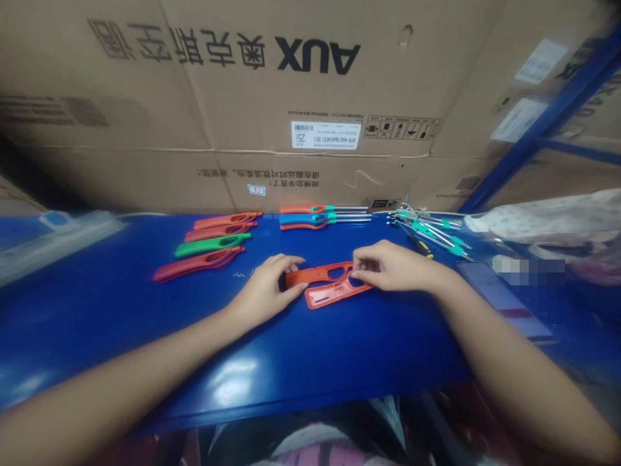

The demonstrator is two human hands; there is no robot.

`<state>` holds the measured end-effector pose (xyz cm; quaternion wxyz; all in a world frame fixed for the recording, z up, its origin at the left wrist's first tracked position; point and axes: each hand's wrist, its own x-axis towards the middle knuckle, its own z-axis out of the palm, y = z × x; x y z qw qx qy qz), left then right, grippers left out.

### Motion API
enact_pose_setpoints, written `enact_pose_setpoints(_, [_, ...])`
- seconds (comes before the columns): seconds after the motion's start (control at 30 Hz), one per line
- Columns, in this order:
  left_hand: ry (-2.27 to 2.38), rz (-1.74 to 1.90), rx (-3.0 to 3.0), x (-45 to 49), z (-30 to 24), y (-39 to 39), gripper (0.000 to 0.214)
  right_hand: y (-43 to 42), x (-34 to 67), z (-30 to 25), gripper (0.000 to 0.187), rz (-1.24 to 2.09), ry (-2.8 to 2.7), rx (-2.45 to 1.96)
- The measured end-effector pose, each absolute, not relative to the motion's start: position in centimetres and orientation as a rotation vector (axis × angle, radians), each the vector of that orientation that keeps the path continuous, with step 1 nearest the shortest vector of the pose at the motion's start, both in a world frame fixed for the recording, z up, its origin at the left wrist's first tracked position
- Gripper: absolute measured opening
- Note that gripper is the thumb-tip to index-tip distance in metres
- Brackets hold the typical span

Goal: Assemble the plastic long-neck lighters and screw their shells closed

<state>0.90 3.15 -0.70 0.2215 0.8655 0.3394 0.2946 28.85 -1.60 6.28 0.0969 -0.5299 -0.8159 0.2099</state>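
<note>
A small-parts workshop: red, orange and green plastic handle shells [202, 246] at eleven o'clock, teal-collared silver metal rods [439, 240] at one

Left hand [264, 288] pinches left end of an orange-red plastic handle half [317, 276]; right hand [388, 266] holds its right end and a second orange-red plastic half [323, 298]. Behind, on glossy blue table [349, 356]: red, orange and green plastic handles [206, 246], orange and blue handles with silver rods [301, 219], teal-collared metal rods [422, 226].
</note>
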Motion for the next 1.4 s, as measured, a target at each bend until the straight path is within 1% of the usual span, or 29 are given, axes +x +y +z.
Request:
enact_pose_setpoints(0.1, [0.937,0.817,2.363,0.9,-0.9,3.3,0.037,-1.7,28.2,5.8,0.021,0.613,-2.545,-1.559])
enact_pose_setpoints(0.17, [0.933,0.827,2.338,0.9,-0.9,3.3,0.041,-1.7,27.8,5.5,0.027,0.541,-2.607,-1.567])
enact_pose_setpoints(0.23, [0.922,0.858,2.332,1.0,-0.7,3.1,0.042,-1.7,27.5,5.3,0.028,0.463,-2.626,-1.556])
enact_pose_setpoints(0.33, [0.882,0.896,2.406,1.1,0.1,2.5,0.032,-1.7,27.4,5.3,0.022,0.399,-2.598,-1.474])
enact_pose_setpoints(0.4, [0.818,0.845,2.482,1.1,0.6,2.0,0.027,-1.8,27.5,5.2,0.022,0.422,-2.583,-1.415])
enact_pose_setpoints(0.47, [0.777,0.742,2.542,1.1,1.0,1.6,0.028,-1.7,27.6,5.1,0.022,0.466,-2.589,-1.375])
enact_pose_setpoints(0.6, [0.782,0.621,2.579,1.0,1.0,1.6,0.031,-1.6,27.6,4.7,0.012,0.506,-2.602,-1.364])
enact_pose_setpoints(0.83, [0.732,0.707,2.479,1.0,0.5,2.6,0.021,-1.4,27.5,4.5,0.008,0.470,-2.606,-1.368])
enact_pose_setpoints(0.97, [0.760,0.724,2.495,0.8,0.3,2.9,0.018,-1.5,27.3,4.6,0.011,0.447,-2.605,-1.363])
enact_pose_setpoints(1.13, [0.766,0.720,2.562,0.7,0.4,2.7,0.020,-1.7,27.2,4.6,0.016,0.413,-2.613,-1.306])
enact_pose_setpoints(1.27, [0.740,0.663,2.654,0.7,0.7,2.2,0.029,-1.6,27.0,4.6,0.009,0.382,-2.635,-1.292])
enact_pose_setpoints(1.4, [0.715,0.612,2.704,0.6,0.8,2.0,0.034,-1.4,27.0,4.7,0.008,0.374,-2.651,-1.316])
